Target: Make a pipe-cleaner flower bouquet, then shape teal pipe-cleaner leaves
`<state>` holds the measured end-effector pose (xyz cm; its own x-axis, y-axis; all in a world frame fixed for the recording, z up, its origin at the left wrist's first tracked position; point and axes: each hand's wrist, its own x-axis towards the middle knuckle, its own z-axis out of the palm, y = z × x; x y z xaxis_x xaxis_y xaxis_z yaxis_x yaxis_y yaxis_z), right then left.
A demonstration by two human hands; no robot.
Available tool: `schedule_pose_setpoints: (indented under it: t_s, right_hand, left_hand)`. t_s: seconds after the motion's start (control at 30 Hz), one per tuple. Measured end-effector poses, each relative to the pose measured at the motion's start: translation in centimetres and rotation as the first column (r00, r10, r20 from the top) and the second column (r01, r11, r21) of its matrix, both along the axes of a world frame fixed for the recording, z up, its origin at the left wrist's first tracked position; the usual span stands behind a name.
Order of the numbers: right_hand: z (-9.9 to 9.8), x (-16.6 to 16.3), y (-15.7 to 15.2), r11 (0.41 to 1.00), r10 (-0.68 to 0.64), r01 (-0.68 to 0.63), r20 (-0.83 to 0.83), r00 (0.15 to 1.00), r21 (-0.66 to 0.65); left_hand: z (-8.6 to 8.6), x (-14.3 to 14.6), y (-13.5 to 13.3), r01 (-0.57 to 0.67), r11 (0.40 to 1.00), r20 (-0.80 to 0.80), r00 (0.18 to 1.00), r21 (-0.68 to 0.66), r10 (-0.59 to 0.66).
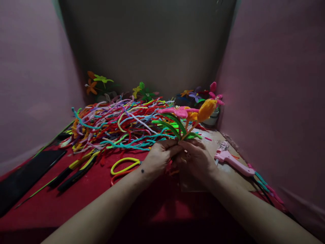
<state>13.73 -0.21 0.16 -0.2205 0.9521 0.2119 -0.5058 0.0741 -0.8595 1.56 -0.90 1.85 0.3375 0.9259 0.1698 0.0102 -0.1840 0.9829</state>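
Note:
My left hand [162, 154] and my right hand [196, 157] meet in the middle, both closed around the lower stems of a small pipe-cleaner flower bouquet [180, 130]. The bunch stands upright above my fingers. It has a pink flower [179, 111] on the left, an orange bud [207, 110] on the right, a second orange bloom partly behind, and long green leaves [169, 127]. My fingers hide the stem ends. Left of my left wrist lie scissors [124, 164] with yellow and red handles. A pink glue gun [233, 161] rests to the right of my right hand.
A large heap of coloured pipe cleaners [122, 122] spreads behind my hands. On the left are pliers [78, 169] with black and yellow handles and a flat black object [33, 173]. Finished flowers [100, 79] stand along the back. Pink walls [276, 88] close in both sides.

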Motion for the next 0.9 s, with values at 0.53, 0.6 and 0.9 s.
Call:
schedule_pose_setpoints:
  t_s: [0.53,0.6,0.9]
  right_hand:
    - [0.5,1.4,0.9,0.976,0.042,-0.086,0.215,0.976,0.199]
    - [0.6,1.7,0.9,0.97,0.057,-0.112,0.249,0.967,0.214]
    - [0.0,0.4,0.2,0.99,-0.079,0.063,0.129,0.989,0.126]
  left_hand:
    - [-1.4,-0.6,0.9,0.118,0.986,0.27,0.959,-0.114,-0.084]
    - [-1.7,-0.7,1.0,0.124,0.982,0.261,0.962,-0.139,-0.085]
    - [0.1,0.2,0.2,0.028,0.999,0.118,0.993,-0.021,-0.026]
